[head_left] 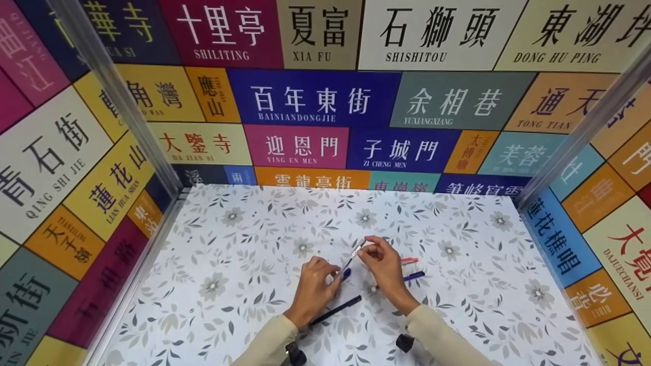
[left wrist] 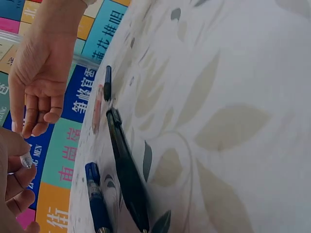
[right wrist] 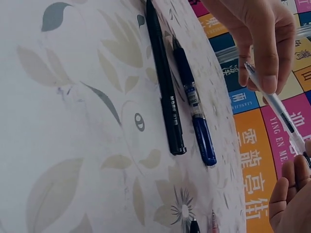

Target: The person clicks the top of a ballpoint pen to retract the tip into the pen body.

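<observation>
A slim white pen with a clear section (head_left: 355,250) is held slantwise between both hands above the table. My left hand (head_left: 316,282) pinches its lower end; in the right wrist view, that hand (right wrist: 265,43) grips the white barrel (right wrist: 272,99) with thumb and fingers. At the upper end, my right hand (head_left: 382,262) pinches the pen between thumb and forefinger. A blue pen (head_left: 347,273) lies close by the left hand, partly hidden by it. On the table near the left wrist rests a black pen (head_left: 338,309).
Beyond the right hand lie a pink pen (head_left: 409,260) and a dark blue pen (head_left: 414,276), both partly covered. A white floral cloth (head_left: 244,274) covers the table. Panels with printed signs (head_left: 310,99) and clear corner posts (head_left: 127,96) enclose it.
</observation>
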{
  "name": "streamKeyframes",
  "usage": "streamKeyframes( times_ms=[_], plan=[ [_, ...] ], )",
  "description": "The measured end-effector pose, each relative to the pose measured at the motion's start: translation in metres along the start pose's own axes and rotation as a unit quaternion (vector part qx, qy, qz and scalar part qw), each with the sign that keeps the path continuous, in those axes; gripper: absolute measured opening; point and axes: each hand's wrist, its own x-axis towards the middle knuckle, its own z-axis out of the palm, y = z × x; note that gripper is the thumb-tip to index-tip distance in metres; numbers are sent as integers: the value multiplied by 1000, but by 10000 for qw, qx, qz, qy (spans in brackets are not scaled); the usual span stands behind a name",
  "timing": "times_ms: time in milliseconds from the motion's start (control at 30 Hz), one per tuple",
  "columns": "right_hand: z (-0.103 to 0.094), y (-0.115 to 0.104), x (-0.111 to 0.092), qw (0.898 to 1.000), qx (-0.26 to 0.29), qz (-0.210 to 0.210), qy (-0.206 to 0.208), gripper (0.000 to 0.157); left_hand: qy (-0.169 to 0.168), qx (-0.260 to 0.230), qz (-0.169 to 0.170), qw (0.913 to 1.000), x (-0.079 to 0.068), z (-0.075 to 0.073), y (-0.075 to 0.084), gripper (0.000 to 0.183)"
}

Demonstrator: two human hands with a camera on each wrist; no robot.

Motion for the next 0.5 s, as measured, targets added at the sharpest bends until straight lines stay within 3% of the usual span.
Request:
streamKeyframes(
  times_ms=[300,500],
  plan=[
    [-2,-14,-3,9994,311,-22,-161,40,-189,-577,-349,9975,0,-1,11,11],
    [-2,-19,-6,9980,589,-43,-246,42,-449,-1074,-716,9906,0,-2,17,8]
  ],
)
